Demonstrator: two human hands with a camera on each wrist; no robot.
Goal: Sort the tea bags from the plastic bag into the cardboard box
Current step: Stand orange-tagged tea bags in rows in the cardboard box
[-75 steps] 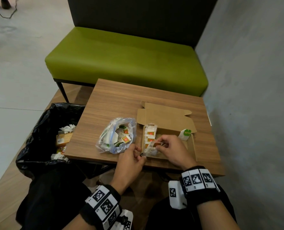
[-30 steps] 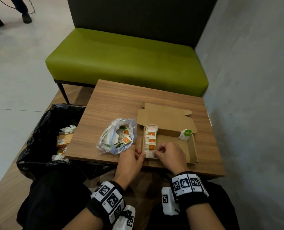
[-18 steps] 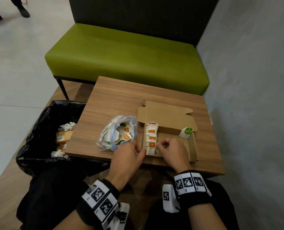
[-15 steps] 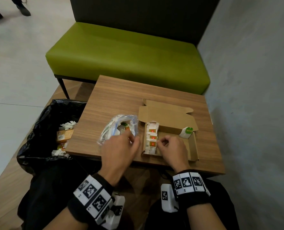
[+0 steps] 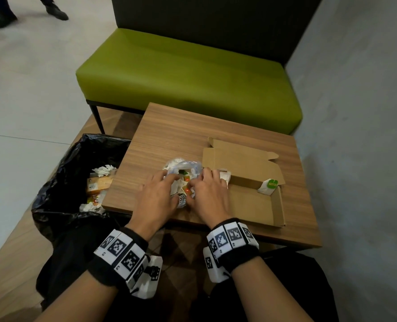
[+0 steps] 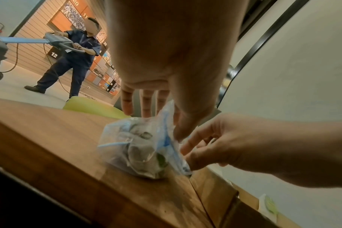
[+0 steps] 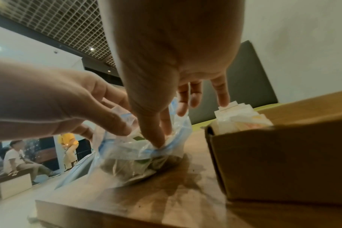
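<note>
Tea bags (image 5: pixel 185 182): small paper sachets with orange and green labels, crumpled together inside the plastic bag at the near middle of the table
Plastic bag (image 6: pixel 139 148): thin, clear, wrinkled film with a blue zip strip, slumped just left of the cardboard box, its mouth spread wide, apparently so that a sachet can be picked out
Left hand (image 5: pixel 156 201): on the bag's left side, thumb and fingers pinching the blue rim and drawing it aside
Right hand (image 5: pixel 208 196): thumb and forefinger dipped into the bag's mouth, the other fingers spread above; whether they grip a sachet yet cannot be told
Cardboard box (image 5: pixel 255 205): flat, stiff brown card, lid folded back to the far side; white sachets (image 7: pixel 236 112) stand in a row at its left end, most of its floor bare
Stray sachet (image 5: pixel 269 185): green-tagged, lying at the box's far right corner
Table (image 5: pixel 181 138): wood-grain top, smooth
Bin (image 5: pixel 60 182): black-lined, left of the table, holding paper scraps
Progress: by the look of it partway, sachets in both bag and box
</note>
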